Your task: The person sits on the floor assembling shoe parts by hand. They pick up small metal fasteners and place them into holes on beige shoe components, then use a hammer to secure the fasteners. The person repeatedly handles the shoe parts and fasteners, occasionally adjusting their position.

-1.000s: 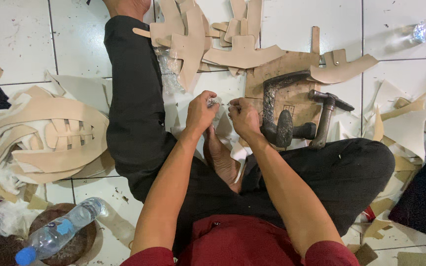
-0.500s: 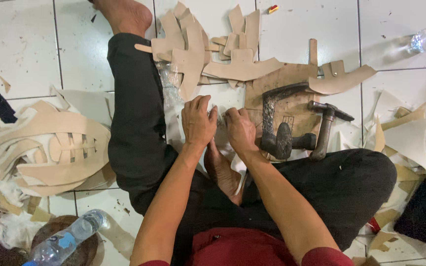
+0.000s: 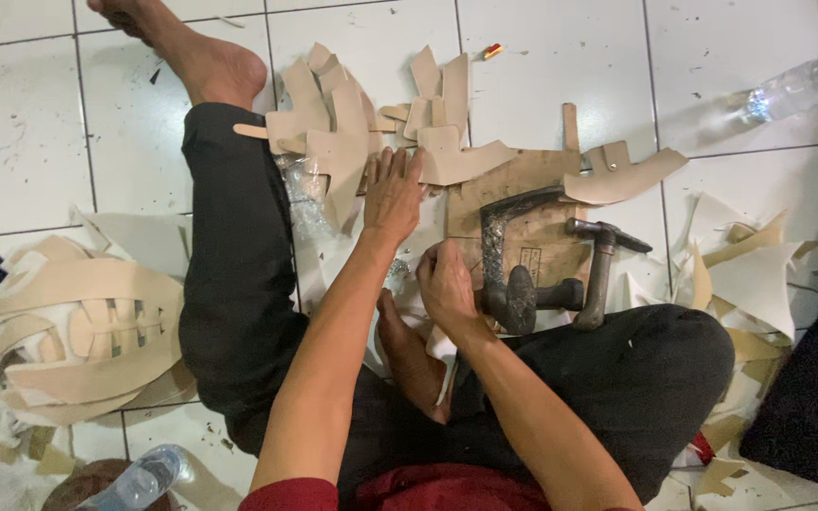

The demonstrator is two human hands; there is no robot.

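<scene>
The left hand (image 3: 392,194) is laid flat, fingers (image 3: 400,166) spread, on a beige leather cut-out (image 3: 343,156) upon the tiled floor (image 3: 560,76). The right hand (image 3: 447,284) is curled shut beside an iron shoe last (image 3: 513,260) and hammer (image 3: 603,265); what it grips cannot be told.

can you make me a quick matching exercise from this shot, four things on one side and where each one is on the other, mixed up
Things:
1. left hand
2. right hand
3. hammer
4. clear plastic bottle

Places:
A. lying on the white tiles at the top right
B. flat on the pile of tan cut pieces
C. head on the brown board, handle towards the right knee
D. at the near left edge of that board

Pairs: 1-B, 2-D, 3-C, 4-A
</scene>
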